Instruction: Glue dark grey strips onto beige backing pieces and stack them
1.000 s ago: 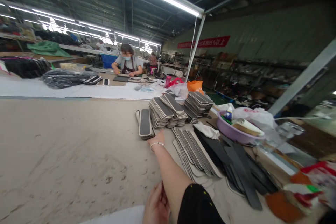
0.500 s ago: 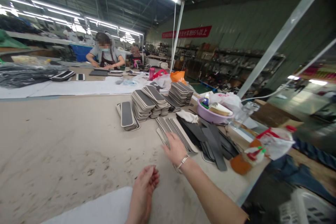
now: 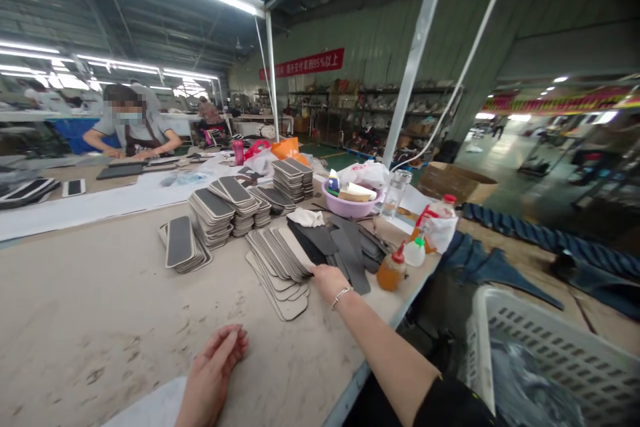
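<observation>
My right hand (image 3: 330, 283), with a bracelet at the wrist, pinches the near end of the rightmost piece in a fanned row of flat, light-edged pieces (image 3: 277, 255). My left hand (image 3: 220, 357) rests low over the beige table (image 3: 125, 307), its fingers curled together; whether anything small is inside is hidden. Beyond the row rise several stacks of grey pieces with pale rims (image 3: 213, 213). A smaller leaning stack (image 3: 181, 243) lies to their left. Dark flat strips (image 3: 350, 253) and a white cloth (image 3: 306, 217) lie just beyond my right hand.
A purple basin (image 3: 350, 205) holds bottles and other items. An orange-filled bottle (image 3: 391, 271) and a white bottle (image 3: 415, 251) stand near the right table edge. A white crate (image 3: 550, 327) is below right. Across the table, a person (image 3: 135, 127) works with both hands.
The view has turned right. My right hand has moved from over the left part of the fanned row to its right end and closed on a piece there. My left hand remains curled.
</observation>
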### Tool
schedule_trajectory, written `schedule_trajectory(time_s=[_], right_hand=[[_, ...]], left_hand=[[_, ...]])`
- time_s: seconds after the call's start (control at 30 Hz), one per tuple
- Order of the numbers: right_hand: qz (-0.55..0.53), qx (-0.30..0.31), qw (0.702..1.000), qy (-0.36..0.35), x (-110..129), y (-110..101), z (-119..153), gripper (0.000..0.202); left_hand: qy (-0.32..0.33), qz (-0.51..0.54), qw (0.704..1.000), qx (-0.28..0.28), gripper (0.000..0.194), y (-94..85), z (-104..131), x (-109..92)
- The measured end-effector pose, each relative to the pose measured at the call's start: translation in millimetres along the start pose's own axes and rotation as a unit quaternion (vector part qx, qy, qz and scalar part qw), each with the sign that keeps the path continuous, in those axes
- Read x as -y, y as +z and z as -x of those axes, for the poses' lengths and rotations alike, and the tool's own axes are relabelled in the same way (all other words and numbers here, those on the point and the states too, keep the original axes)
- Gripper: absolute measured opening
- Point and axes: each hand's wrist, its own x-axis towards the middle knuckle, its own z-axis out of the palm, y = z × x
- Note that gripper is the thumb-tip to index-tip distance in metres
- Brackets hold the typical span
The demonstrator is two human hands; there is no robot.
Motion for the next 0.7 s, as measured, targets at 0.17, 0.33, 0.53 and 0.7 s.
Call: schedule_trajectory(time_s=[0.17, 0.33, 0.53, 0.7], right_hand=[[-0.009, -0.041, 0.999, 0.014, -4, -3, 5, 0.019], [-0.047, -0.055, 0.997, -0.022, -7, -14, 14, 0.019], [-0.104, -0.089, 0.974, -0.181, 6, -18, 70, 0.031], [-0.076, -0.043, 0.951, -0.298, 8, 6, 106, 0.018]], left_hand=[[0.024, -0.069, 0.997, -0.002, 0.039, 1.4, 2, 5], [0.043, -0.113, 0.992, -0.029, 0.037, 6.1, 5, 7], [0.091, -0.013, 0.996, -0.009, 0.041, 13.4, 11, 2], [0.111, 0.087, 0.989, -0.049, 0.042, 15.2, 16, -6]])
